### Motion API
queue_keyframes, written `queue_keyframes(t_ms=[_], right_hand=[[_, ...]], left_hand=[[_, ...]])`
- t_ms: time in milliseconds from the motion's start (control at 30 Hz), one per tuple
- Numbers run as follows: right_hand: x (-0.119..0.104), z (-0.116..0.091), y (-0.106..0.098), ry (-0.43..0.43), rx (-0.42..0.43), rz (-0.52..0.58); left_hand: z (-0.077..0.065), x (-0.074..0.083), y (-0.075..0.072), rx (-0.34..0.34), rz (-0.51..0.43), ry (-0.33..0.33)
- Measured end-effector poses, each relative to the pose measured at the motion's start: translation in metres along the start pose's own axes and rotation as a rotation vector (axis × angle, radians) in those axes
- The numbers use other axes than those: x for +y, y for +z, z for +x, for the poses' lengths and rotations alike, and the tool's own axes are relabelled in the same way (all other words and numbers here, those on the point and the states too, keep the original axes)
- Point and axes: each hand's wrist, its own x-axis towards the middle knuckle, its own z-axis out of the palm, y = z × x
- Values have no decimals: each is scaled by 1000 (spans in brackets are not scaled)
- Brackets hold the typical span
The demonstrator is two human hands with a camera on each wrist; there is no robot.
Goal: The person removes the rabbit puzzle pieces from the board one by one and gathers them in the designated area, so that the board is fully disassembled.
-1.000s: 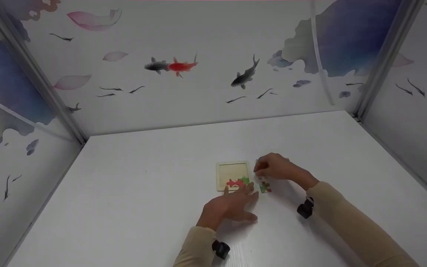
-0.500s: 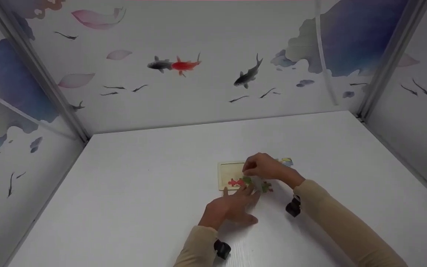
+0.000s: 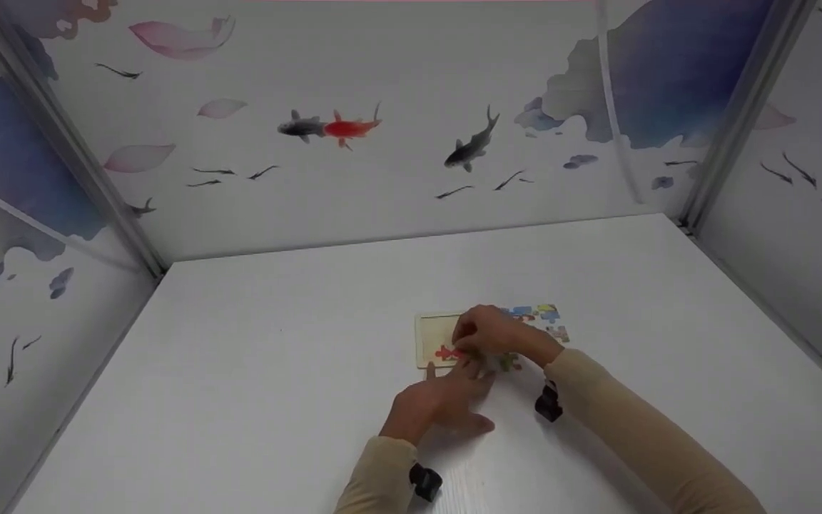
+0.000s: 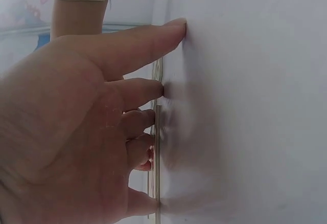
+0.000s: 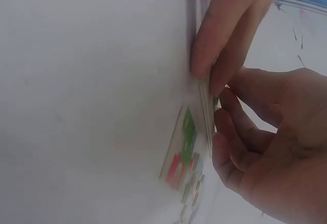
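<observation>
A shallow wooden puzzle tray (image 3: 419, 343) lies on the table, with red puzzle pieces (image 3: 444, 353) along its near side. My left hand (image 3: 432, 403) rests at the tray's near edge, fingers spread and fairly straight. In the left wrist view its fingertips (image 4: 153, 116) touch the tray rim and the tabletop. Over the tray's right part, my right hand (image 3: 495, 330) has its fingers curled and pinches a puzzle piece. A sliver of green (image 5: 216, 101) shows by those fingertips in the right wrist view; most of the piece is hidden.
Several loose puzzle pieces (image 3: 548, 312) lie right of the tray, partly behind the right hand. A green and red piece (image 5: 183, 147) lies close to the tray's right side. Printed wall panels (image 3: 411, 193) enclose the white table (image 3: 275, 385).
From the loose pieces, my right hand has moved left over the tray and then slightly nearer, uncovering more pieces at the right. My left hand has stayed at the tray edge.
</observation>
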Motion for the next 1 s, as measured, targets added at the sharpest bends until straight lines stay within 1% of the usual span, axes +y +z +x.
queue_keyframes(t_ms=[233, 500, 633, 733, 900, 1000], right_hand=[[2, 2, 0, 16, -22, 31], [0, 3, 1, 14, -24, 58], [-2, 3, -2, -17, -14, 61], [-4, 2, -6, -59, 15, 44], [3, -6, -19, -69, 121, 27], [12, -17, -29, -66, 142, 40]], left_hand=[[2, -1, -1, 24, 22, 7], [3, 0, -2, 20, -23, -12], [2, 1, -4, 27, 14, -3], [2, 1, -5, 34, 44, -3], [2, 2, -3, 44, 41, -10], [2, 3, -2, 50, 38, -1]])
